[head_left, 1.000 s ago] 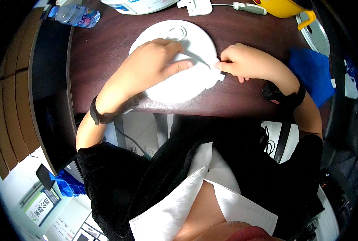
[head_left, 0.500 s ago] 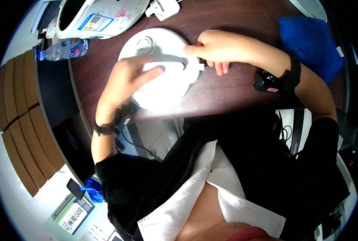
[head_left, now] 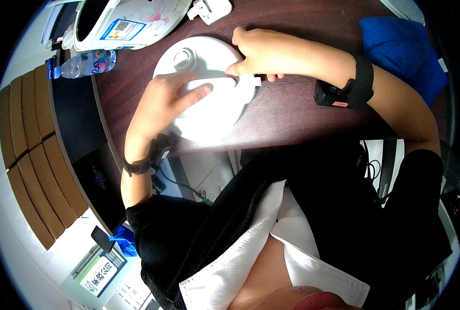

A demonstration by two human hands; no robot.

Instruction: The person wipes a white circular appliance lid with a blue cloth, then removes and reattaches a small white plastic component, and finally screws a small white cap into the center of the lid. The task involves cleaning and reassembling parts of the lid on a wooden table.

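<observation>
- And here is the key relation: the white disc (head_left: pixel 217 116) lies flat on the table (head_left: pixel 297 119), right between the two hands, close to the edge nearest the person; the left hand (head_left: pixel 163 103) covers its left side, the right hand (head_left: pixel 256 54) sits at its upper right;
- the disc itself is round, so the long axis to watch is its raised bar (head_left: pixel 217 82), running roughly left to right, one end by each hand; neither hand is clearly the nearer, both being at the disc;
- the left hand lies over the rim, thumb and forefinger spread apart on top; whether it grips underneath, one cannot tell;
- the right hand points its thumb down at the bar's right end, seemingly touching; its other fingers are partly hidden, so its grip cannot be told; the two hands are apart, the bar between them;
- now the look of it: plain white, smooth, brightly lit below; a ringed round knob (head_left: pixel 184 59) stands at the far side, a small pale tab (head_left: pixel 257 81) juts out at the right.
</observation>
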